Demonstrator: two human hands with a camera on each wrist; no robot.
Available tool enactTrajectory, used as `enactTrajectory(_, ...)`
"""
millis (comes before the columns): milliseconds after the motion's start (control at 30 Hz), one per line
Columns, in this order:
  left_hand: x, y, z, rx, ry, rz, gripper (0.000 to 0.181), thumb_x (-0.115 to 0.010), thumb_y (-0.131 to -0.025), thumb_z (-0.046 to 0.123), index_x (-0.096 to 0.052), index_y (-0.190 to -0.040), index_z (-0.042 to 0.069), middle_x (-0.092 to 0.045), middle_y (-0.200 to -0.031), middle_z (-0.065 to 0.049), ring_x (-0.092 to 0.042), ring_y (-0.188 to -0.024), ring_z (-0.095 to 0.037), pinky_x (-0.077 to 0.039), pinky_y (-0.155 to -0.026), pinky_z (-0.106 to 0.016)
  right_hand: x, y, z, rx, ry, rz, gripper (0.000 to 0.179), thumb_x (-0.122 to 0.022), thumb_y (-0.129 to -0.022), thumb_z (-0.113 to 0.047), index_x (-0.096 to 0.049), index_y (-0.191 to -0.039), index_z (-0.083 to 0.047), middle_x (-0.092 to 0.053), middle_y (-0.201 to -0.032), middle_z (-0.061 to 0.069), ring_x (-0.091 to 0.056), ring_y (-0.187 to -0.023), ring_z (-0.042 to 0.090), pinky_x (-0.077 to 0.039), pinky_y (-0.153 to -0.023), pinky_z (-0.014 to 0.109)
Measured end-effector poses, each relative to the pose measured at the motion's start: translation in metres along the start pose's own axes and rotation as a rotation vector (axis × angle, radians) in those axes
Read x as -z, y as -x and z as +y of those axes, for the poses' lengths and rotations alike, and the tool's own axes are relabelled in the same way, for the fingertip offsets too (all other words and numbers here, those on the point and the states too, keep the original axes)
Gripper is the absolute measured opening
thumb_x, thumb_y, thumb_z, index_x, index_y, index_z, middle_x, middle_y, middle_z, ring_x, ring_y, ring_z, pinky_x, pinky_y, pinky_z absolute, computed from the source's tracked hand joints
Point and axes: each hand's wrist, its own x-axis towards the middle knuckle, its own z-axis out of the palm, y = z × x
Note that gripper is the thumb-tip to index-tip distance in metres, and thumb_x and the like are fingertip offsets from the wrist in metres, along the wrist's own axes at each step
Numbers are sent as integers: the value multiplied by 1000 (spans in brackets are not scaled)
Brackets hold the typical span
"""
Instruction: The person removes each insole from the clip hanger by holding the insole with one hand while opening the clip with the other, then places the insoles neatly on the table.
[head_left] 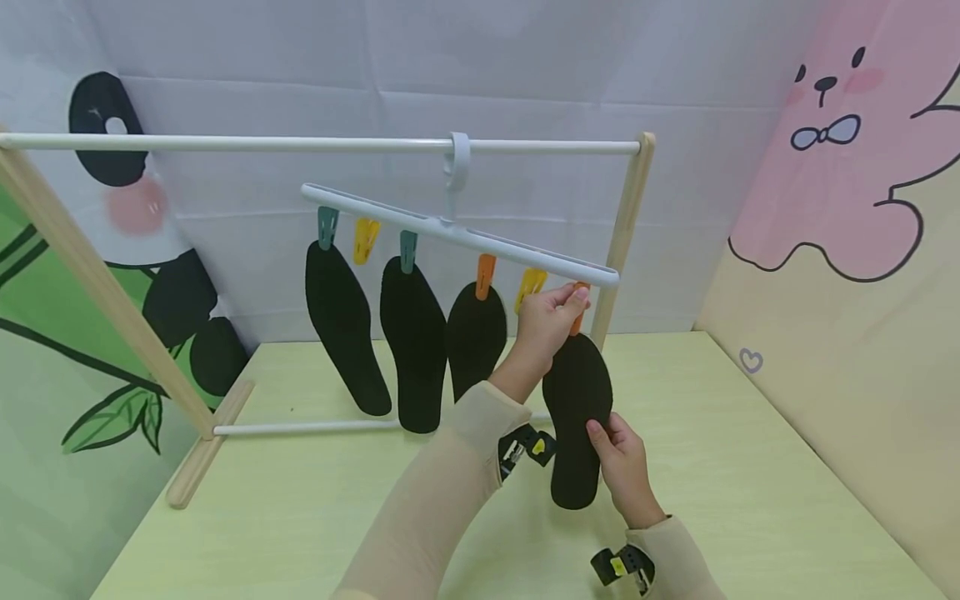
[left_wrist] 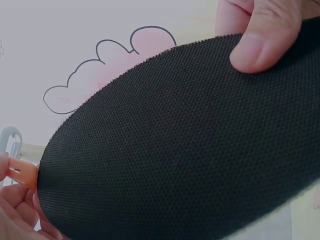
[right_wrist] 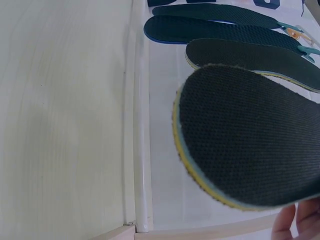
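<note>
pale table, left hand pinching clip

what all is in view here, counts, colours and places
table: one, pale yellow-green, bottom of scene
rack: one, white and wooden, on table
hanger: one, white, hooked on rack
clips: six, two each teal, yellow and orange, along hanger
insoles: four, black, hanging from teal and orange clips
backdrop: one, whitish, behind rack
panda-like print: one, black and white, far left
bear print: one, pink, upper right
heart print: one, purple, right wall
wrist cameras: two, black, on wrists
sleeves: two, beige, on arms
left hand: one, bare, pinching end orange clip
right hand: one, bare, holding that clip's insole
</note>
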Motion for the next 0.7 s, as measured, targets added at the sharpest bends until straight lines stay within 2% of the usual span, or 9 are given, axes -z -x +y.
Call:
enactTrajectory(167, 0, -1, -1, -4, 7, 12, 29, -61, -95, 14, -65, -119, -3, -70, -103, -17, -65, -102, -23, -50, -85, -29, 0, 0, 1, -6, -1, 6, 20, -52, -98, -4, -55, -99, 16, -59, -82, -6, -56, -74, 3, -48, -68, 20)
enactTrajectory(700, -2, -4, -3, 5, 15, 25, 30, -60, -96, 14, -64, -119, -4, -69, -105, -18, -64, -106, -25, -47, -92, -33, 3, 0, 2, -11, -7, 4, 20, -51, -98, -3, -55, -102, 17, -60, -84, -3, -57, -75, 2, -48, -69, 20)
